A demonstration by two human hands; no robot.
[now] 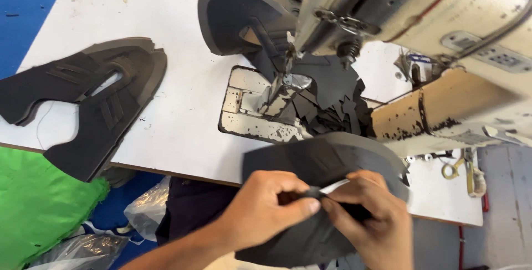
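Note:
My left hand and my right hand meet at the near edge of the white table. Both pinch a small dark strip with a pale edge, held over a dark grey shoe upper piece that rests under my hands. Behind it stands a cream sewing machine with its needle area over a worn metal plate. Several small dark cut pieces lie piled beside the plate.
A stack of dark grey shoe uppers lies on the table's left. More dark pieces stand behind the needle. Green cloth and plastic bags sit below the table edge. Yellow-handled scissors lie at right.

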